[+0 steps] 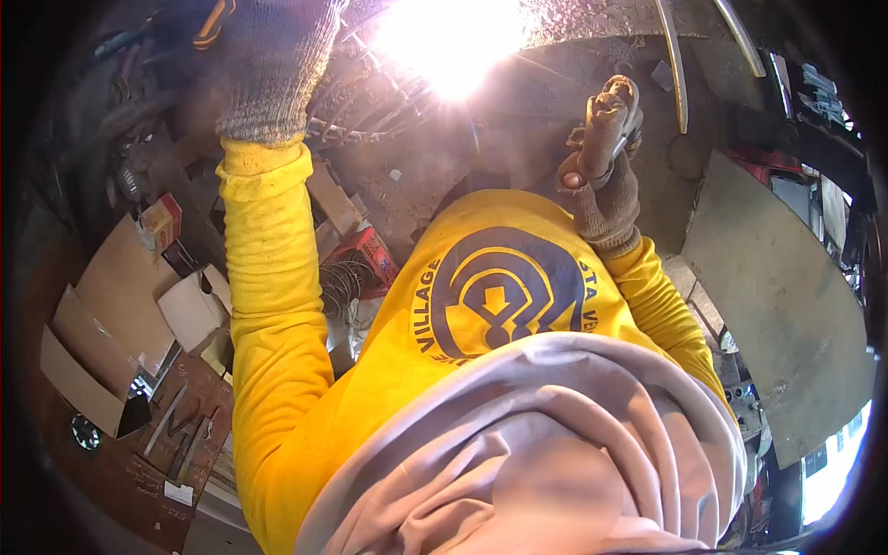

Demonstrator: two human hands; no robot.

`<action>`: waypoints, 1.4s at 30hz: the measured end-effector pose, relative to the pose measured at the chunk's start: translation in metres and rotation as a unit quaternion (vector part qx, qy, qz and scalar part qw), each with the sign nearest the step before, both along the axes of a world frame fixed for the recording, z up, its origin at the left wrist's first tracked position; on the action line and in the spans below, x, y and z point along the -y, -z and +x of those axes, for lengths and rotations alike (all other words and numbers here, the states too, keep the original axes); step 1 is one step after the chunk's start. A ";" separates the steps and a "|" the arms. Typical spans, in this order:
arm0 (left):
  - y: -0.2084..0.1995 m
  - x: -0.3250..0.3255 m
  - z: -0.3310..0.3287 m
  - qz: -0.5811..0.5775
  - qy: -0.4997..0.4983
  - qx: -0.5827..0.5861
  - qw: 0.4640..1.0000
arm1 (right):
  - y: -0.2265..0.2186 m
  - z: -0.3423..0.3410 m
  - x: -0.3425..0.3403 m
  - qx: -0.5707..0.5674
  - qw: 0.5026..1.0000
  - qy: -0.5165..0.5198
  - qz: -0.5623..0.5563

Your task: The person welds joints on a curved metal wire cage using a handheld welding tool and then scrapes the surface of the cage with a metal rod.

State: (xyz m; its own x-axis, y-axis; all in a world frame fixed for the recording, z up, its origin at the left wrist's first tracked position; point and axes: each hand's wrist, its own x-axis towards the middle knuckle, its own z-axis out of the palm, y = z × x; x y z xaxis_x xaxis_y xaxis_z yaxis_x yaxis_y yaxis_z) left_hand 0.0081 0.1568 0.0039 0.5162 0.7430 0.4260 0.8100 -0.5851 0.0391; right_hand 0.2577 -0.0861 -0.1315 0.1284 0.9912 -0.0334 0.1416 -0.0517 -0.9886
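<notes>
From the head view, we see welding in full progress. Our left hand (pixel 268 69), in a grey knit glove, reaches up and away from us, its fingers closed around a tool with a yellow-and-black handle (pixel 213 23) that shows only at the top edge; what kind of tool it is we cannot tell. Just to the right of that hand, a white welding arc (pixel 453 42) burns on a dark metal workpiece (pixel 555 129), so bright that the seam itself is washed out.

Our right hand (pixel 606 185), also gloved, is raised nearer our chest and wrapped firmly around a worn brown electrode holder (pixel 610 111), its tip pointing up, well apart from the glare.

We judge the weld to be partway: the arc is live, yet how much of the joint is finished or left is hidden by the light. Below the left hand, cardboard pieces (pixel 120 305) and a red box (pixel 370 254) lie scattered.
</notes>
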 end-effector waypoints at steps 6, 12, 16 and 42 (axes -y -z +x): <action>0.006 -0.006 0.000 0.024 0.039 0.015 0.999 | 0.006 -0.003 -0.001 -0.090 0.996 0.000 -0.020; 0.006 -0.007 -0.001 0.040 0.064 0.025 0.997 | 0.006 -0.005 0.002 -0.177 0.983 0.047 -0.022; 0.008 -0.006 -0.004 -0.025 -0.011 -0.009 1.000 | 0.011 -0.004 0.006 -0.102 0.993 0.062 -0.022; 0.002 -0.008 0.001 0.001 0.017 -0.011 1.000 | 0.001 -0.007 0.001 -0.013 0.989 0.001 -0.146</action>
State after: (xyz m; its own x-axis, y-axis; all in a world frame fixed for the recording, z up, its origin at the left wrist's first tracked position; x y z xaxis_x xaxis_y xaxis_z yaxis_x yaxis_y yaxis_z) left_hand 0.0088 0.1644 0.0015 0.5506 0.7242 0.4152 0.7903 -0.6124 0.0203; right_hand 0.2506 -0.0867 -0.1329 0.1254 0.9388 -0.3207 0.1160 -0.3349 -0.9351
